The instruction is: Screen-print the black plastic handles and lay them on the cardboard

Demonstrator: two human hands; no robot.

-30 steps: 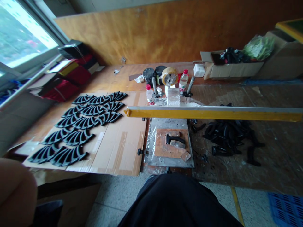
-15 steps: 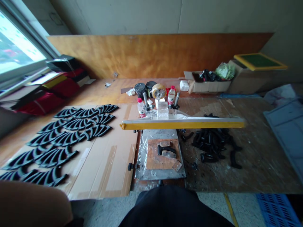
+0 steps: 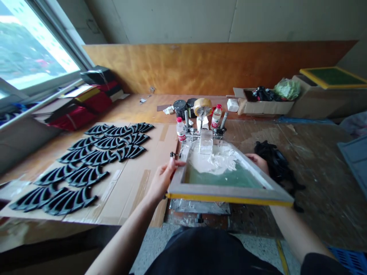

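A screen printing frame (image 3: 229, 194) with a grey rim, yellow front edge and green mesh lies low over the metal base plate (image 3: 197, 206). White paste (image 3: 215, 160) is spread across the back of its mesh. My left hand (image 3: 164, 177) holds the frame's left side, beside a small black knob (image 3: 172, 154). At the right side, my right hand (image 3: 259, 162) is closed on the rim, its fingers partly hidden. The frame covers the wooden block and black piece seen earlier. A heap of black curved parts (image 3: 272, 156) lies right of my right hand.
Rows of black fan-shaped parts (image 3: 83, 162) lie on cardboard (image 3: 126, 191) at the left. Behind the frame stand a clamp post (image 3: 187, 119), red-capped bottles (image 3: 216, 116), dark tubs (image 3: 180, 109) and a tape roll (image 3: 202, 107). An open carton (image 3: 265, 106) sits at the back right.
The frame, raised and seen edge-on before, has swung down over the base plate. Both my hands have come into view on its sides. The view has shifted slightly left.
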